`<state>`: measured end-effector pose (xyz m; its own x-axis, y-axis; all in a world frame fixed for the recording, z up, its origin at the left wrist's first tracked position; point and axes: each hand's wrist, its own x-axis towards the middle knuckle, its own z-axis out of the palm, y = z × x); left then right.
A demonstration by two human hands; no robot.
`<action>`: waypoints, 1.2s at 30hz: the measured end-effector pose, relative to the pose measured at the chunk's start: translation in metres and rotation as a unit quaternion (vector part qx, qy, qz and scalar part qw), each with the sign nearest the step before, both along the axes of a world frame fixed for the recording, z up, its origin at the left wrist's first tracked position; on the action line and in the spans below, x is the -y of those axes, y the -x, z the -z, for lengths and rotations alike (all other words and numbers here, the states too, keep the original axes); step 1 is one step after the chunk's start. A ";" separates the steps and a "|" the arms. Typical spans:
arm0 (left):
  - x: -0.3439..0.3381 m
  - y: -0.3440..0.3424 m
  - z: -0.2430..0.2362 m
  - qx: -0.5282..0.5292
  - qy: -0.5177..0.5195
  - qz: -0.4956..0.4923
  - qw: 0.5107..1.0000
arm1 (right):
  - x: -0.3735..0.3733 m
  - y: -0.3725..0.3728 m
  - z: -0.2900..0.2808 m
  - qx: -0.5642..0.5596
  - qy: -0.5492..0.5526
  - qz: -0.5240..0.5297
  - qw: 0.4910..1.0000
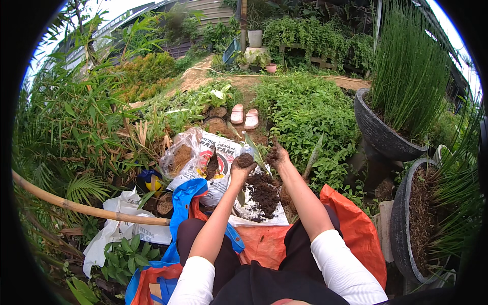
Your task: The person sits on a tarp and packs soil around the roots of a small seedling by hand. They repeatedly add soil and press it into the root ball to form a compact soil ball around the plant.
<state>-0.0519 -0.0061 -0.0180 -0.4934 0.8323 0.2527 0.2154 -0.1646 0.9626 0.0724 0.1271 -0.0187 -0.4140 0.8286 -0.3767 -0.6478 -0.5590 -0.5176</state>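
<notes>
Hidden or cut off:
- Left hand (pixel 240 170): fingers closed round a clump of soil (pixel 245 160); palm unseen.
- Right hand (pixel 277 155): fingertips buried in soil and leaves.
- Soil bag (pixel 216 162): lower part behind left forearm and blue bag (pixel 185 201).
- Dark pot (pixel 406 229): right side lost at picture's rim.
- Distant pots (pixel 255 51): too small to tell contents.

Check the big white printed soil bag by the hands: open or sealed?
Open. The white soil bag has its clear top gaping, brown mix showing inside; the left hand holds a soil clump.

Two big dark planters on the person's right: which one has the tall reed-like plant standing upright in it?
The farther dark planter, upper right, packed with tall thin green stems. The nearer dark planter, by the right edge, shows mostly bare soil with grass leaning over its rim.
</notes>
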 end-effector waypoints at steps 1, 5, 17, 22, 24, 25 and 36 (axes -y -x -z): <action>0.002 0.002 0.000 -0.001 0.000 -0.001 1.000 | 0.004 0.003 -0.003 0.015 -0.008 0.003 1.000; 0.006 0.014 0.005 -0.004 0.007 -0.005 1.000 | 0.022 0.012 -0.024 0.105 -0.042 0.001 0.994; -0.013 0.023 0.028 -0.043 -0.002 0.035 0.998 | 0.022 0.013 -0.026 0.038 -0.179 -0.080 0.980; -0.013 0.006 0.017 0.002 -0.014 0.114 0.993 | 0.044 0.025 -0.036 0.132 -0.363 -0.028 0.922; -0.018 0.005 0.020 -0.065 -0.025 0.115 0.991 | 0.046 0.031 -0.030 0.169 -0.461 -0.033 0.871; -0.021 0.008 0.023 -0.063 -0.002 0.117 0.991 | 0.045 0.034 -0.028 0.163 -0.447 -0.036 0.879; -0.108 0.046 0.153 -0.280 0.074 0.014 0.957 | 0.041 0.047 -0.029 0.211 -0.500 0.004 0.840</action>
